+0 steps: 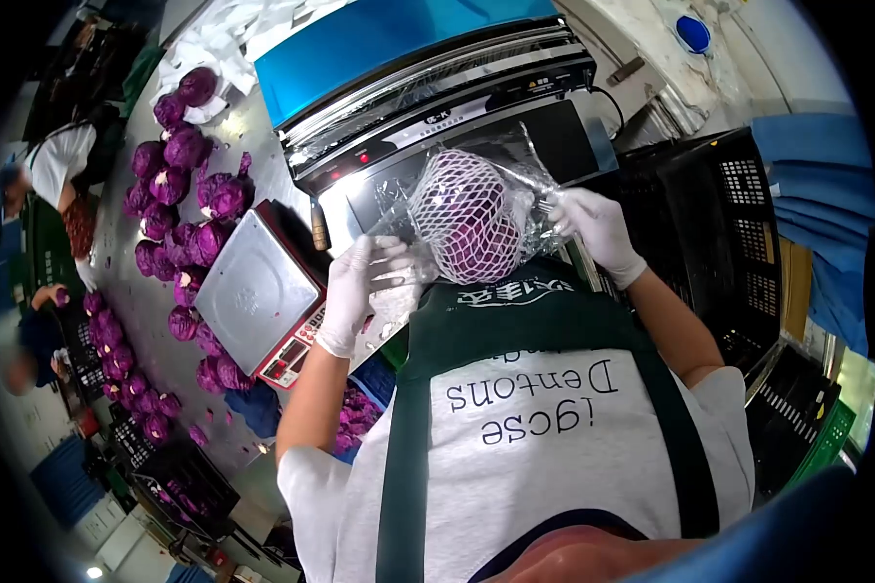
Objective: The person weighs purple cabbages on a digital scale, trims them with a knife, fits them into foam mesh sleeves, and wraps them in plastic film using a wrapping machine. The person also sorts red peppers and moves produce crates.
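A purple cabbage in a white foam net [467, 216] sits in clear plastic film [530, 165] in front of my chest, at the front of a film-wrapping machine [437, 107]. My left hand [355, 291], in a white glove, grips the film at the left of the cabbage, its fingers partly under the shiny plastic. On the other side my right hand [598, 233], gloved too, pinches the film's right edge between thumb and fingers. The film is crumpled round the net, and its top corner stands up.
Beside my left hand stands a red scale [260, 291] with a steel plate. Bare purple cabbages [185, 148] crowd the steel table. Black crates [700, 233] are at the right. Two people work at the far left, one with a white glove [87, 275].
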### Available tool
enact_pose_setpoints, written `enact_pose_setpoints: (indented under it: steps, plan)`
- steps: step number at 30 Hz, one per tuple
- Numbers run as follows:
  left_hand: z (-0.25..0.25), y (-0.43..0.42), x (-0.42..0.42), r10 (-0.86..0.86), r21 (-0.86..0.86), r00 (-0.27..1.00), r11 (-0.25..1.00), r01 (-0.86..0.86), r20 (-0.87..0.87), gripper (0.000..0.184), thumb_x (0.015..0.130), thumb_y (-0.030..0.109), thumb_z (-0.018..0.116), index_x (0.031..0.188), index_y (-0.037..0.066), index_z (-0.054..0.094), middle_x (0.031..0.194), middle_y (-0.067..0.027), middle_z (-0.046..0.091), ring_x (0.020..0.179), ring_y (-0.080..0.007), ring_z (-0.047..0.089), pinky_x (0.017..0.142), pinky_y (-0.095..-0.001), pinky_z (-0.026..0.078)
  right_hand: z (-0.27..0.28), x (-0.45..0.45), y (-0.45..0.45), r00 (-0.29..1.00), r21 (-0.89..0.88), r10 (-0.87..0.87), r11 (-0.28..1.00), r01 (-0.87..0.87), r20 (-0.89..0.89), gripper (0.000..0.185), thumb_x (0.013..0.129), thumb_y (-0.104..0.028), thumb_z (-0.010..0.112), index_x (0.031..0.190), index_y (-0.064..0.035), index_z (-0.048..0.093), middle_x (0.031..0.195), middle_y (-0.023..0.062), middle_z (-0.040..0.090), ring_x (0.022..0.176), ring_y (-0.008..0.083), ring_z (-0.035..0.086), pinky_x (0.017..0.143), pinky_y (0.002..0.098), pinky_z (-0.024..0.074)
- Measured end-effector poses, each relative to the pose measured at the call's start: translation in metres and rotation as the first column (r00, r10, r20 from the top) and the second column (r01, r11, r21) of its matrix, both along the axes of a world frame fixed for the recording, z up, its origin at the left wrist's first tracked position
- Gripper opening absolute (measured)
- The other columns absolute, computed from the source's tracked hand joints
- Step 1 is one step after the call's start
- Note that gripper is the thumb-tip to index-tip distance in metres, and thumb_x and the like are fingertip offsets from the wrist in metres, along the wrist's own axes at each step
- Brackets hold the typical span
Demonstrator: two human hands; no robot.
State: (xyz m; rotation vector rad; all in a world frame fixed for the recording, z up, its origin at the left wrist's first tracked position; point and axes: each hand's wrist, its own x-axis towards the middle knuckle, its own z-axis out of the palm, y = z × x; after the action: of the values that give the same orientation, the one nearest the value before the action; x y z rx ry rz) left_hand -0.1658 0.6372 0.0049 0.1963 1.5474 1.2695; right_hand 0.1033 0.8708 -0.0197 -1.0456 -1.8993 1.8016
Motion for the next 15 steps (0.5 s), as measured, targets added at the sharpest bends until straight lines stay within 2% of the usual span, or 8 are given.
enact_pose_setpoints:
  steps: [1, 2, 3, 5, 7, 9, 12, 15]
  plan:
    - [-0.005, -0.002, 0.001, 0.063, 0.072, 0.997, 0.995, -0.066, 0.053, 0.048, 0.102, 0.043, 0.042, 0.111, -0.001, 0.061, 0.094, -0.0116, 0.070, 0.076, -0.0197, 0.068, 0.068, -0.0298, 0.054, 0.000, -0.005, -0.002, 0.984, -0.111, -0.151, 0.984, 0.140, -0.090, 0.019, 0.097, -0.011, 0.053, 0.096, 0.0021, 0.066, 0.075, 0.0041, 0.064, 0.063, 0.0070, 0.058, 0.058, 0.0206, 0.0479]
    - [-0.008, 0.000, 0.003, 0.165, 0.090, 0.986, 0.982, -0.168, 0.035, 0.045, 0.102, 0.041, 0.043, 0.106, 0.000, 0.061, 0.074, -0.0067, 0.067, 0.061, -0.0157, 0.062, 0.056, -0.0261, 0.048, 0.000, -0.011, -0.001, 0.940, -0.231, -0.302, 0.937, 0.262, -0.159, 0.019, 0.097, -0.011, 0.052, 0.094, 0.0013, 0.066, 0.071, 0.0026, 0.061, 0.058, 0.0060, 0.055, 0.055, 0.0201, 0.0453]
    - [-0.009, 0.000, 0.002, 0.219, 0.112, 0.975, 0.969, -0.222, 0.042, 0.044, 0.102, 0.041, 0.043, 0.105, 0.001, 0.062, 0.068, -0.0052, 0.063, 0.056, -0.0139, 0.058, 0.052, -0.0250, 0.045, 0.008, -0.016, 0.005, 0.934, -0.137, -0.338, 0.937, 0.323, -0.116, 0.020, 0.098, -0.011, 0.051, 0.094, 0.0006, 0.066, 0.067, 0.0009, 0.057, 0.053, 0.0052, 0.050, 0.049, 0.0192, 0.0403]
    - [-0.003, 0.000, 0.001, 0.322, 0.138, 0.942, 0.933, -0.333, 0.094, 0.040, 0.102, 0.038, 0.046, 0.103, 0.002, 0.062, 0.056, -0.0011, 0.053, 0.046, -0.0104, 0.047, 0.045, -0.0229, 0.035, 0.010, -0.010, 0.017, 0.895, -0.192, -0.417, 0.902, 0.386, -0.160, 0.022, 0.099, -0.016, 0.051, 0.095, -0.0003, 0.066, 0.064, -0.0007, 0.054, 0.049, 0.0041, 0.044, 0.044, 0.0179, 0.0345]
    - [-0.002, -0.016, -0.007, 0.393, 0.199, 0.825, 0.843, -0.500, 0.406, 0.039, 0.103, 0.035, 0.044, 0.106, 0.001, 0.062, 0.057, 0.0006, 0.053, 0.041, -0.0061, 0.041, 0.038, -0.0190, 0.033, 0.008, 0.005, 0.038, 0.874, -0.366, -0.457, 0.851, 0.376, -0.166, 0.023, 0.100, -0.019, 0.051, 0.097, -0.0001, 0.064, 0.063, -0.0021, 0.049, 0.048, 0.0036, 0.039, 0.043, 0.0182, 0.0307]
    - [0.016, -0.025, -0.010, 0.383, 0.176, 0.630, 0.746, -0.643, 0.676, 0.036, 0.104, 0.029, 0.042, 0.106, 0.000, 0.062, 0.058, 0.0004, 0.054, 0.037, -0.0025, 0.038, 0.033, -0.0149, 0.031, -0.003, 0.023, 0.058, 0.864, -0.559, -0.477, 0.766, 0.318, -0.162, 0.023, 0.101, -0.019, 0.049, 0.100, 0.0018, 0.060, 0.063, -0.0032, 0.044, 0.046, 0.0040, 0.034, 0.041, 0.0194, 0.0268]
    - [0.009, -0.044, -0.008, 0.402, 0.191, 0.687, 0.765, -0.616, 0.606, 0.027, 0.102, 0.023, 0.047, 0.101, 0.002, 0.064, 0.062, 0.0028, 0.058, 0.038, -0.0021, 0.041, 0.036, -0.0140, 0.033, -0.041, 0.049, 0.067, 0.890, -0.675, -0.447, 0.684, 0.277, -0.088, 0.023, 0.100, -0.021, 0.052, 0.099, 0.0013, 0.058, 0.060, -0.0052, 0.041, 0.045, 0.0043, 0.033, 0.041, 0.0195, 0.0254]
    - [-0.063, -0.057, 0.005, 0.648, -0.126, 0.600, 0.722, -0.681, 0.469, 0.006, 0.092, 0.010, 0.058, 0.093, 0.006, 0.063, 0.058, 0.0075, 0.050, 0.040, -0.0002, 0.038, 0.035, -0.0128, 0.029, -0.111, 0.077, 0.050, 0.907, -0.776, -0.400, 0.527, 0.345, 0.131, 0.016, 0.097, -0.020, 0.056, 0.097, -0.0043, 0.059, 0.059, -0.0071, 0.040, 0.044, 0.0036, 0.032, 0.039, 0.0196, 0.0243]
